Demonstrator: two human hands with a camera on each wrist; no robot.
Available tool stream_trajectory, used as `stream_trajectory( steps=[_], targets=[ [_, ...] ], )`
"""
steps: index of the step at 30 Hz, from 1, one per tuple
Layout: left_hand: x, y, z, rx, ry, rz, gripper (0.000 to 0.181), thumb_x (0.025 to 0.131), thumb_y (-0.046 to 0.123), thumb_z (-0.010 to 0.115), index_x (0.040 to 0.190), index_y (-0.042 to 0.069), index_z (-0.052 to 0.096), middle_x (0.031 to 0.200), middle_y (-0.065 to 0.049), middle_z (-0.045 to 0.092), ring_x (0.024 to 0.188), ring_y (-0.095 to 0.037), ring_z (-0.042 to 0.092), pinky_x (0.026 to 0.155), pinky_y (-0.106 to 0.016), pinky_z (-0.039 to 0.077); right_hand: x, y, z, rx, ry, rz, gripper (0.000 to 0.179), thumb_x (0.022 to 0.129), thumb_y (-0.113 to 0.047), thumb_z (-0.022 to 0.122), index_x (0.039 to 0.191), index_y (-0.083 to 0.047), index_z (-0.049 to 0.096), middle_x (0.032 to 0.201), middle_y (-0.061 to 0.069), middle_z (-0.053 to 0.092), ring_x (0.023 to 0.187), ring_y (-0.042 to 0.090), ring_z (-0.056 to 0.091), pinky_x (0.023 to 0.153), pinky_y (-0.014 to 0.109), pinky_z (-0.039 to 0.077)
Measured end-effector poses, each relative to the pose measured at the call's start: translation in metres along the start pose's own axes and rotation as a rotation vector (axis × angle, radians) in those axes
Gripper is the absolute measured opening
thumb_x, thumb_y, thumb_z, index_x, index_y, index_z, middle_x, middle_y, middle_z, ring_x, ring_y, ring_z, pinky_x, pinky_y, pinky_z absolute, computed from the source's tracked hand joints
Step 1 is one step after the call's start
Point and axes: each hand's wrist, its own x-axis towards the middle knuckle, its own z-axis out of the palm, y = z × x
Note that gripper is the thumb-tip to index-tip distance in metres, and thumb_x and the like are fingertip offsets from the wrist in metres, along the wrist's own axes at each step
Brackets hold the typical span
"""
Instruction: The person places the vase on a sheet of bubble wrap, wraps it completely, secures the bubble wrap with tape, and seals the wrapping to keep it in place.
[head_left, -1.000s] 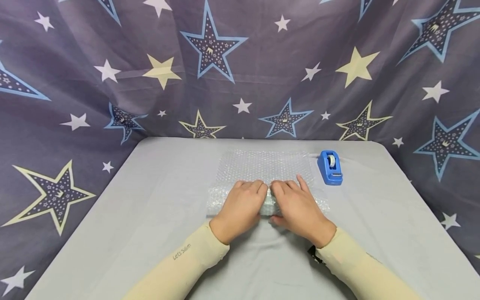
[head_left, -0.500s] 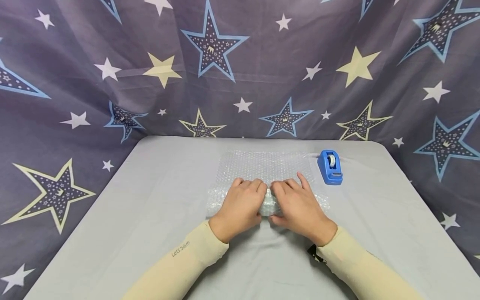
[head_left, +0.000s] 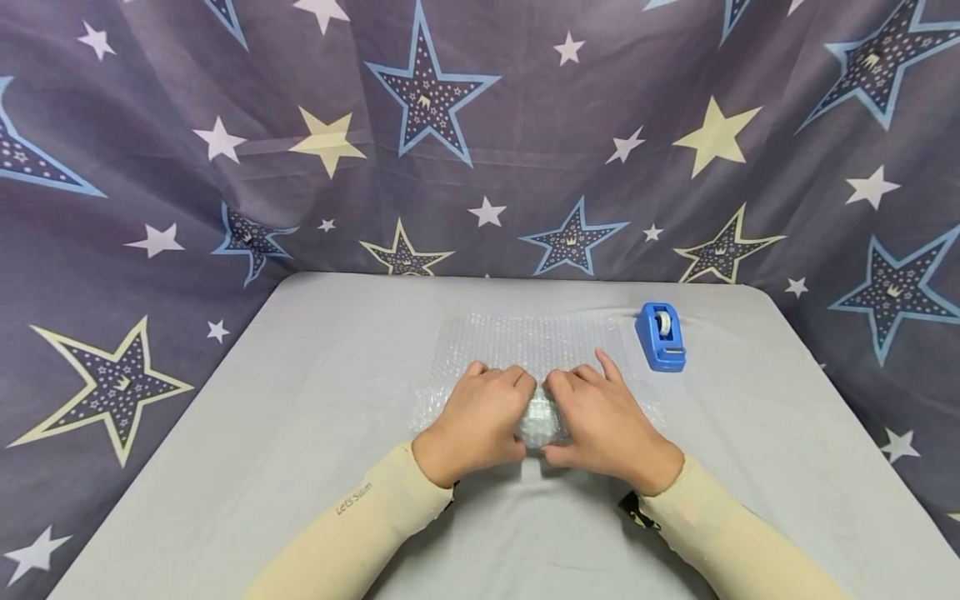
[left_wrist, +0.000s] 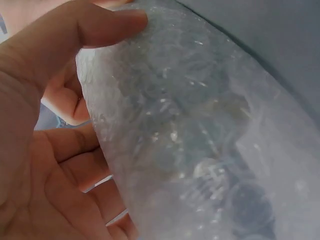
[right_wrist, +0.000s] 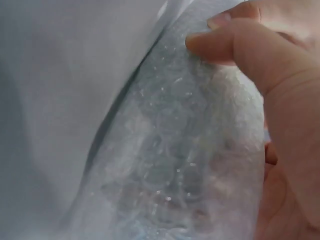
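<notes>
A clear sheet of bubble wrap [head_left: 517,337] lies flat toward the back, and its near part is rolled into a thick bundle [head_left: 540,423]. From the left, my left hand [head_left: 483,412] grips the bundle, thumb on the near side and fingers curled over the top. My right hand [head_left: 603,421] holds it the same way from the right, little finger raised. In the left wrist view the bubble-wrap roll [left_wrist: 170,130] sits between thumb and fingers. The right wrist view shows the thumb pressed on the roll [right_wrist: 175,135]. What is inside the layers is blurred by the wrap.
A blue tape dispenser [head_left: 661,337] with a roll of tape stands right of the bubble wrap. Under everything is a table with a light grey cloth [head_left: 337,358]. A dark star-patterned curtain [head_left: 525,158] hangs behind and at both sides.
The bundle and both hands have come slightly nearer the person. The far edge of the bubble wrap has slid the same way. The tape dispenser stays in place.
</notes>
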Motion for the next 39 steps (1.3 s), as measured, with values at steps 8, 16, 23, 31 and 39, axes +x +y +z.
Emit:
stream_trajectory(
  steps=[8,16,23,31,39],
  targets=[
    [-0.0009,0.0011,-0.0007,-0.012,-0.012,0.007,0.056,0.051,0.037,0.082,0.099,0.015,0.064,0.088,0.006,0.063,0.070,-0.016,0.061,0.071,-0.037,0.035,-0.0006,-0.0001,-0.0023,0.041,-0.025,0.020,0.064,0.060,-0.053,0.080,0.107,-0.016,0.057,0.085,-0.006,0.065,0.089,0.023,0.065,0.117,0.067,0.027],
    [-0.0011,0.0009,-0.0014,-0.052,-0.075,-0.004,0.054,0.056,0.043,0.079,0.100,0.015,0.064,0.089,0.006,0.062,0.070,-0.014,0.059,0.072,-0.037,0.034,-0.0021,0.0020,-0.0046,0.044,-0.042,0.005,0.070,0.063,-0.057,0.077,0.117,-0.014,0.064,0.100,-0.002,0.073,0.098,0.025,0.067,0.115,0.071,0.027],
    [-0.0003,-0.0037,0.0006,-0.109,-0.114,-0.015,0.060,0.063,0.042,0.075,0.114,0.011,0.068,0.119,-0.004,0.064,0.110,-0.024,0.061,0.105,-0.051,0.040,-0.0018,0.0042,-0.0043,0.014,-0.069,-0.010,0.079,0.072,-0.063,0.073,0.131,-0.012,0.065,0.133,0.003,0.066,0.120,0.029,0.062,0.114,0.073,0.026],
    [0.0004,-0.0061,0.0016,-0.066,-0.127,0.029,0.071,0.057,0.044,0.081,0.116,0.008,0.067,0.116,-0.004,0.052,0.106,-0.024,0.049,0.102,-0.046,0.039,-0.0011,0.0058,-0.0034,0.033,-0.080,-0.009,0.078,0.074,-0.063,0.075,0.131,-0.012,0.065,0.133,0.003,0.062,0.121,0.028,0.059,0.115,0.072,0.027],
    [0.0020,-0.0054,0.0058,-0.032,-0.129,0.016,0.072,0.058,0.042,0.086,0.118,0.009,0.065,0.109,-0.002,0.055,0.099,-0.022,0.053,0.096,-0.043,0.041,-0.0012,0.0065,-0.0028,0.044,-0.090,-0.009,0.079,0.074,-0.063,0.075,0.132,-0.011,0.065,0.132,0.002,0.062,0.121,0.028,0.059,0.115,0.072,0.026]
  ],
)
